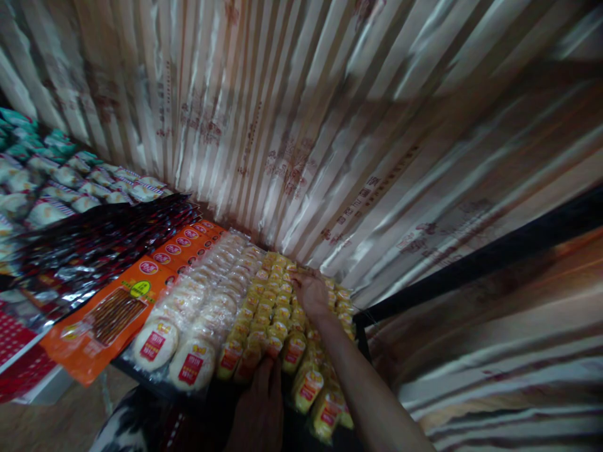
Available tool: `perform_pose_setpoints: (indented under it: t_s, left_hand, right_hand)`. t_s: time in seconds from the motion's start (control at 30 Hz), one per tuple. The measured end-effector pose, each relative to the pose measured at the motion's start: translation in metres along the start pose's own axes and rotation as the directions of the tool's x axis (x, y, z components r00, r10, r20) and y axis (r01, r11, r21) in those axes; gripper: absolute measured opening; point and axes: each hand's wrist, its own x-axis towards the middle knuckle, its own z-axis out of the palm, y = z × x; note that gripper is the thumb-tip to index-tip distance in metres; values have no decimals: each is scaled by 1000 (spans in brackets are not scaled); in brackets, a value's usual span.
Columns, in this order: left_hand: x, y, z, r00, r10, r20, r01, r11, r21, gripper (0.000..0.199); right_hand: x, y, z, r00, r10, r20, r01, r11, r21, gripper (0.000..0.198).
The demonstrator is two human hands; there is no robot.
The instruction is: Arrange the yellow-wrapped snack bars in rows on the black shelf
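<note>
Rows of small yellow-wrapped snack cakes (281,314) with red labels stand on a dark tray (301,433). My left hand (260,398) is at the front of these rows, its fingers stretched out against a front yellow packet. Over the far end of the same rows is my right hand (309,292), its fingers reaching left and touching the packets there. Blur hides the exact contact of the right fingertips. Left of the yellow rows are two rows of round white packaged crackers (193,358) with red labels.
An orange snack packet (106,339) lies beside the white rows, with dark shiny packets (108,232) farther left. White packets (51,213) and green packets (19,135) fill the far left. Pleated printed sheeting (226,113) rises behind, and a black bar (471,263) crosses the right.
</note>
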Motion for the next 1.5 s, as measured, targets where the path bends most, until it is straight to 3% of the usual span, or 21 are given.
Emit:
perform_pose_setpoints:
  t_s: [0.3, 0.5, 0.67, 0.77, 0.87, 1.0, 1.1, 1.3, 1.5]
  left_hand:
    - [-3, 6, 14, 994, -92, -51, 94, 995, 41, 59]
    - [-3, 6, 15, 995, -83, -63, 85, 996, 34, 55]
    - [0, 4, 1, 999, -35, -18, 35, 999, 23, 56]
    - [2, 7, -13, 998, -59, 3, 58, 998, 30, 53]
    - [3, 9, -24, 996, -72, 46, 71, 997, 17, 53]
    - [5, 8, -30, 993, -69, 95, 73, 997, -32, 55]
    - [6, 8, -31, 989, -80, 123, 85, 995, -42, 55]
    - [7, 7, -36, 983, -79, 164, 91, 993, -68, 54]
    - [7, 8, -31, 989, -54, 139, 61, 997, -41, 55]
  right_hand:
    - [12, 11, 0, 994, 37, -107, -37, 999, -1, 31]
    - [25, 7, 11, 999, 46, -4, -46, 999, 8, 32]
    - [22, 0, -3, 997, 73, -8, -73, 997, 31, 34]
    - [-3, -3, -19, 977, 130, -168, -109, 985, 131, 37]
    - [-52, -9, -32, 943, 116, -312, -36, 967, 253, 33]
    - [-124, -19, -38, 956, 99, -275, -33, 971, 237, 27]
    - [-157, -23, -33, 981, 58, -186, -30, 989, 147, 24]
    - [-162, -29, -26, 988, -1, -154, 1, 1000, -4, 24]
    - [-152, -40, -30, 994, 19, -103, -15, 999, 46, 23]
